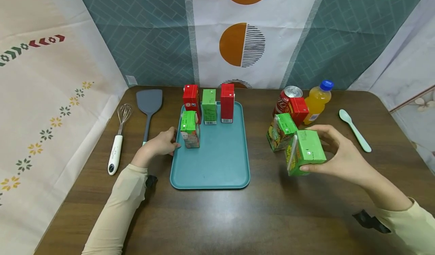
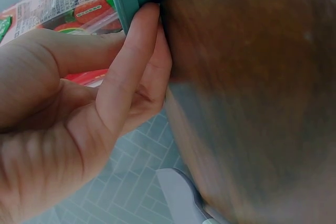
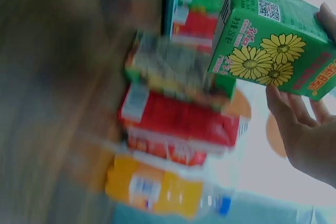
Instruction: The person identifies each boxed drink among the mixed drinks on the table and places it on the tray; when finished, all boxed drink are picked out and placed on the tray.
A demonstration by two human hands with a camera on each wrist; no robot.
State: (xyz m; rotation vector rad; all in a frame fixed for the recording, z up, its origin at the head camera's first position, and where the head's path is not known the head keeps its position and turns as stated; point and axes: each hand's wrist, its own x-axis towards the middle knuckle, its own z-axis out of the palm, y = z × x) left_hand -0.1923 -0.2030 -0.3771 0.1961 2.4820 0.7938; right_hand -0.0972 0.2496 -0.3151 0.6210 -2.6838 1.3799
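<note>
My right hand (image 1: 340, 156) grips a green drink carton (image 1: 308, 149) between thumb and fingers, off the table at the right. Yellow flowers show on the carton's side in the right wrist view. My left hand (image 1: 161, 142) pinches the left rim of the teal tray (image 1: 217, 164); thumb and fingers meet at that rim in the left wrist view. On the tray stand two red cartons (image 1: 227, 104) and two green cartons (image 1: 190, 130), in its far and left part. Beside the held carton another green carton (image 1: 281, 132) stands on the table.
Behind that carton stand a red carton (image 1: 298, 110), a red soda can (image 1: 287, 99) and an orange juice bottle (image 1: 318, 102). A pale green spoon (image 1: 355, 130) lies at the right. Left of the tray lie a grey spatula (image 1: 149, 104) and a whisk (image 1: 117, 145).
</note>
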